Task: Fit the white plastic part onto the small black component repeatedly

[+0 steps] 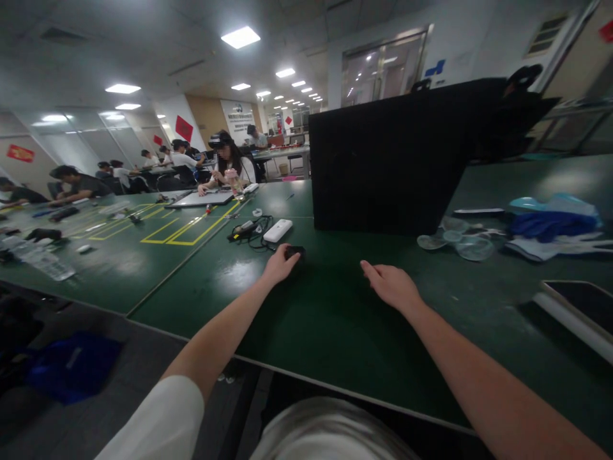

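Head view: shows the left hand (280, 265) pinching a small dark object (295, 252) between thumb and fingers, just nearer than a white block (278, 230), and, to the right, the right hand (390, 284) loosely spread, gripping nothing. Seems at an early stage, with a one-handed hold made and no second hand on the object; cannot tell anything further done or left. Across the green worktop (335, 332), from left to right: yellow tape outlines (184, 243), a flat grey panel (205, 199) before a co-worker (243, 171), tangled black cables (261, 229) beside the white block, a large black box (383, 166), clear plastic pieces (474, 246), crumpled blue fabric (550, 225) and, near right, a pale slab (567, 319) with a dark top. Around it: a blue bag (71, 367) on the floor near left, seated people (81, 185) far left, ceiling lights (241, 37) overhead, a glass door (378, 70) far right.
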`<state>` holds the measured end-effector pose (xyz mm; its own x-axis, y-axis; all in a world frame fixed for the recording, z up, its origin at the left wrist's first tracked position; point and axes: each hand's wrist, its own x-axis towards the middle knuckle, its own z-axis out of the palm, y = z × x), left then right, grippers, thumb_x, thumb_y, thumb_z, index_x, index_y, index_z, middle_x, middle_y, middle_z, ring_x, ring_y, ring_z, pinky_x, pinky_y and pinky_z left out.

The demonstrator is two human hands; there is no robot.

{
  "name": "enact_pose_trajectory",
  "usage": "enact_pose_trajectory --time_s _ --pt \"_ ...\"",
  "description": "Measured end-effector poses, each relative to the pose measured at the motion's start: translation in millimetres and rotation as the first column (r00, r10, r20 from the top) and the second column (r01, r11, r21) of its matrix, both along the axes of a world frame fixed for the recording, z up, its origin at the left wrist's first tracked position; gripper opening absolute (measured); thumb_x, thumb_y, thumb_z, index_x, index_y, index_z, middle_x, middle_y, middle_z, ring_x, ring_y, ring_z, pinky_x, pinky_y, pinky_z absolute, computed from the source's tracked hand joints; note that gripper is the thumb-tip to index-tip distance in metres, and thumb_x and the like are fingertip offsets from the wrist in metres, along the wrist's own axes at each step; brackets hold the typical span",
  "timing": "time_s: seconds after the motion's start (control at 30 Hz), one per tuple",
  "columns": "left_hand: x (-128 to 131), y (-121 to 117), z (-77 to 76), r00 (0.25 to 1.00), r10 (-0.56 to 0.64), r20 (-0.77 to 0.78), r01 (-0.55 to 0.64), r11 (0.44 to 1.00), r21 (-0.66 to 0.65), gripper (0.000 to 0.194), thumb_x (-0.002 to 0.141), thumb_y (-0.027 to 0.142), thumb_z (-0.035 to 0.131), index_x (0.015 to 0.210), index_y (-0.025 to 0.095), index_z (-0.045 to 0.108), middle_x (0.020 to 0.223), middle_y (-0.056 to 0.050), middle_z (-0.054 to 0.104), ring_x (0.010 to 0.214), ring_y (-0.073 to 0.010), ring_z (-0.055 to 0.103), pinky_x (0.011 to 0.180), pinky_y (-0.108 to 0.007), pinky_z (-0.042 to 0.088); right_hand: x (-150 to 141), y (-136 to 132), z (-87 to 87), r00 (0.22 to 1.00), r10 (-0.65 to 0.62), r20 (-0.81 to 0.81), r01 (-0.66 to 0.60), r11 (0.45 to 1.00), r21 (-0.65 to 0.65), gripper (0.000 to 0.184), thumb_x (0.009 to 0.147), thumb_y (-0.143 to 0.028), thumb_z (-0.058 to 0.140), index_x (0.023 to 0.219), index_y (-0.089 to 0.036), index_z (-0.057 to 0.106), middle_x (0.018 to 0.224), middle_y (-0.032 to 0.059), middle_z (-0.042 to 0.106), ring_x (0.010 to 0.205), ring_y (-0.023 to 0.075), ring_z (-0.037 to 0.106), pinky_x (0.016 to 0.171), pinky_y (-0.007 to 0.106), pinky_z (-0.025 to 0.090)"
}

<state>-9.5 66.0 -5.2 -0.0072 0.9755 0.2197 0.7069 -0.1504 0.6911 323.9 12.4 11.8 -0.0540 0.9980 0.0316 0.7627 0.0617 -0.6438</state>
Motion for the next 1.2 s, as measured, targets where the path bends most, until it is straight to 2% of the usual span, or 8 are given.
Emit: enact_pose_trajectory --time_s 0.27,0.4,0.53,0.63,0.8,0.93,1.07,1.2 --pt "135.5 -57.2 3.6 0.921 -0.372 -0.114 0.366 0.928 -0.072 0.049 0.091 0.048 0.059 0.132 0.023 0.049 0.114 -0.011 0.069 0.098 -0.0272 0.069 0.084 -0.039 0.055 1.7 -6.1 10.8 0.978 -0.148 -0.148 0.167 0.978 0.123 0.078 0.094 -0.077 0.023 0.080 -0.019 0.073 0.068 0.0078 0.070 0.061 0.0202 0.064 0.057 0.032 0.043" --pt "171.3 -91.7 9.9 0.847 -0.516 -0.129 0.519 0.855 -0.007 0.049 0.091 0.047 0.060 0.130 0.019 0.052 0.120 -0.015 0.067 0.108 -0.0311 0.065 0.095 -0.048 0.052 1.1 -4.9 7.9 0.971 -0.163 -0.176 0.190 0.970 0.151 0.076 0.093 -0.077 0.025 0.077 -0.020 0.073 0.068 0.0071 0.071 0.065 0.0215 0.066 0.060 0.032 0.044" --pt "162.7 -96.2 18.1 0.814 -0.576 -0.069 0.580 0.807 0.106 0.041 0.089 0.039 0.064 0.124 0.019 0.056 0.128 -0.014 0.063 0.121 -0.0300 0.058 0.110 -0.052 0.041 3.0 -1.2 5.1 0.962 -0.164 -0.218 0.202 0.966 0.162 0.077 0.093 -0.077 0.025 0.077 -0.019 0.073 0.068 0.0073 0.071 0.065 0.0214 0.066 0.061 0.031 0.044" --pt "135.8 -84.1 24.2 0.864 -0.488 0.124 0.468 0.869 0.162 0.040 0.091 0.037 0.061 0.127 0.021 0.054 0.129 -0.011 0.062 0.119 -0.0255 0.059 0.107 -0.045 0.044 3.7 -2.7 8.2 0.970 -0.143 -0.197 0.181 0.964 0.194 0.078 0.094 -0.076 0.022 0.081 -0.018 0.074 0.071 0.0078 0.071 0.068 0.0213 0.066 0.062 0.031 0.044" --pt "78.4 -55.2 24.0 0.905 -0.196 0.378 0.137 0.975 0.177 0.037 0.097 0.043 0.050 0.127 0.020 0.052 0.118 -0.009 0.066 0.105 -0.0203 0.065 0.095 -0.035 0.052 -7.7 -18.9 15.3 0.968 0.225 0.108 -0.244 0.945 0.220 0.053 0.088 -0.068 0.055 0.110 -0.023 0.074 0.105 0.0074 0.073 0.092 0.0239 0.066 0.074 0.034 0.049" --pt "52.3 -46.5 15.1 0.976 -0.124 0.177 0.120 0.992 0.034 0.042 0.087 0.041 0.065 0.124 0.022 0.057 0.107 -0.006 0.070 0.093 -0.0214 0.067 0.086 -0.035 0.054 -27.9 -31.6 13.0 0.879 0.398 0.262 -0.443 0.885 0.142 0.048 0.083 -0.054 0.069 0.123 -0.027 0.070 0.121 0.0085 0.068 0.108 0.0282 0.062 0.085 0.038 0.049" --pt "53.6 -53.5 11.2 0.952 -0.297 -0.070 0.296 0.955 -0.029 0.043 0.078 0.030 0.070 0.121 0.025 0.062 0.105 -0.005 0.072 0.093 -0.0233 0.069 0.083 -0.034 0.054 -39.1 -35.2 12.9 0.881 0.367 0.297 -0.419 0.898 0.132 0.024 0.091 -0.041 0.062 0.106 -0.027 0.074 0.104 0.0063 0.072 0.092 0.0236 0.065 0.077 0.036 0.050" --pt "60.1 -61.2 13.6 0.912 -0.385 -0.140 0.388 0.921 -0.006 0.044 0.076 0.027 0.069 0.121 0.026 0.063 0.108 -0.005 0.071 0.095 -0.0240 0.068 0.084 -0.034 0.053 -37.2 -36.1 18.7 0.942 0.279 0.187 -0.324 0.902 0.286 0.023 0.094 -0.039 0.059 0.105 -0.025 0.072 0.105 0.0052 0.072 0.093 0.0223 0.065 0.078 0.036 0.051"
